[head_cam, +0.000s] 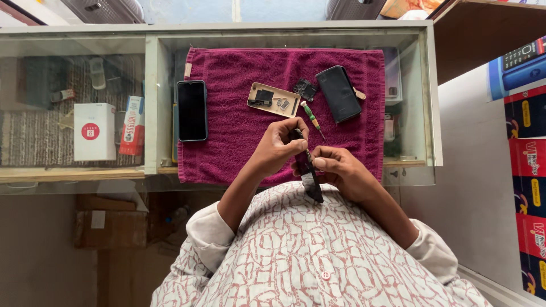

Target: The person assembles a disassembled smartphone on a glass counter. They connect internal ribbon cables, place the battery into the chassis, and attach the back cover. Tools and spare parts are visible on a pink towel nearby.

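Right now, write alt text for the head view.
Two hands work over a magenta towel on a glass counter: the left hand holds a thin tool to a small dark device gripped by the right hand. A phone, parts tray and screwdriver lie beyond.

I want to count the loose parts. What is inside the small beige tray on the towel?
The tray holds a black part and small metal pieces. Anything beneath them is hidden.
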